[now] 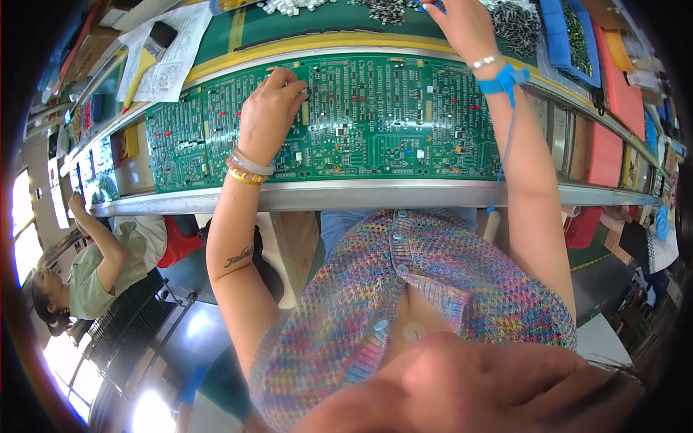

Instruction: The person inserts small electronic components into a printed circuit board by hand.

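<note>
A long green circuit board (375, 130), dense with small components, lies along a metal rail in front of me. Over its left-middle part is my left hand (271, 108), its fingers curled in and closed; whatever they hold is hidden. My right hand (462, 29) reaches past the board's far edge to the loose parts. Its fingers look bent together beside a small blue piece (435, 6), partly cut off by the upper edge. A blue wrist strap (504, 81) with a thin cord is round my right wrist.
Beyond the board lie heaps of white parts (289, 6), dark parts (386, 10) and grey parts (516, 27). A blue bin (570, 43) of green parts stands at far right. Printed paper (162, 54) and a yellow-handled brush (144, 68) lie at left. Another person (101, 270) works at left.
</note>
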Demonstrator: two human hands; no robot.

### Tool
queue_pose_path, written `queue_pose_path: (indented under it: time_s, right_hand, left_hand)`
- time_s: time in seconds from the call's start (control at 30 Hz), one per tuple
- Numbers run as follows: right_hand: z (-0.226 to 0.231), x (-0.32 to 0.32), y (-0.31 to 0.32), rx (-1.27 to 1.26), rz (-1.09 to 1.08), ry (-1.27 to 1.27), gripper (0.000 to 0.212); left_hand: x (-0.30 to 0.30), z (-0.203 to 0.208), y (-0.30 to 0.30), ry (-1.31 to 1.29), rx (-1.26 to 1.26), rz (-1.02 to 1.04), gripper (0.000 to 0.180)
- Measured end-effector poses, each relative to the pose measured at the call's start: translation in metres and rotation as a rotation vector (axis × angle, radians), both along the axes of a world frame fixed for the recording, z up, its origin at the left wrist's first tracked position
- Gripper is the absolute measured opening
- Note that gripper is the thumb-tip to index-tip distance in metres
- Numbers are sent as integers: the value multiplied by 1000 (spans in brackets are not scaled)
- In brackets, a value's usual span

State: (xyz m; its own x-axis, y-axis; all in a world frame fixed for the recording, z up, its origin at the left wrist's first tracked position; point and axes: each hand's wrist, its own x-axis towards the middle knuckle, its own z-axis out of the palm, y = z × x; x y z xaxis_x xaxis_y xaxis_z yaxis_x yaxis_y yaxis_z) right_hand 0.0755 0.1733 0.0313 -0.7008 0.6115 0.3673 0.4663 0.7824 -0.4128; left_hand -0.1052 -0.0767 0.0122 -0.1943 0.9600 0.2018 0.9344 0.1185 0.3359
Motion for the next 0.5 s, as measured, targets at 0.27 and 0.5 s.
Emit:
queue_pose_path:
  time_s: [0.27,0.5]
  right_hand:
    - [-31,-35,37,243,54,-66,5]
    - [-44,-43,43,357,72,-156,6]
  left_hand:
    - [-15,20,15,-179,89,148,11]
    - [-56,5,71,0,224,111,9]
